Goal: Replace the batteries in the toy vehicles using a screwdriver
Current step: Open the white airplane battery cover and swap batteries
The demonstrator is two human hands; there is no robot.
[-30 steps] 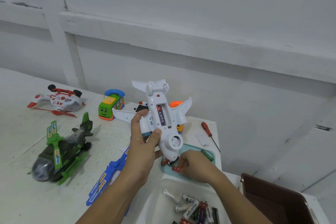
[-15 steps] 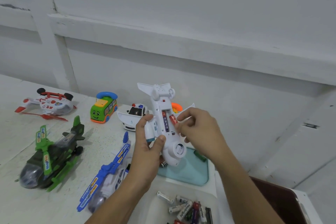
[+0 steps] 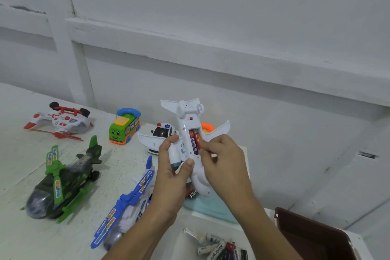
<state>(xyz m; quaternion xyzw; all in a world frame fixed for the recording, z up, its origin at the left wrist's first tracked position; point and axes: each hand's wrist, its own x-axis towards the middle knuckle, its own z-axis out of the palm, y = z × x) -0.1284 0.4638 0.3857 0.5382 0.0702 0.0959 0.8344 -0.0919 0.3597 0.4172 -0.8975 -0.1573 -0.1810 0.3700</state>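
My left hand grips a white toy airplane belly-up above the table, fingers curled round its left engine and fuselage. The airplane's battery compartment is uncovered and holds two batteries, one purple and one red. My right hand lies over the lower fuselage with its fingertips pressing on the red battery. A loose battery lies on the teal tray beneath the plane. The screwdriver is hidden.
A white bin of several batteries sits at the bottom. A brown box stands at the right. On the table are a green helicopter, a blue helicopter, a red-white helicopter, a green bus and a police car.
My right hand rose from the teal tray with a red battery and brought it to the airplane's compartment, where it now presses on it. The airplane stays in my left hand.
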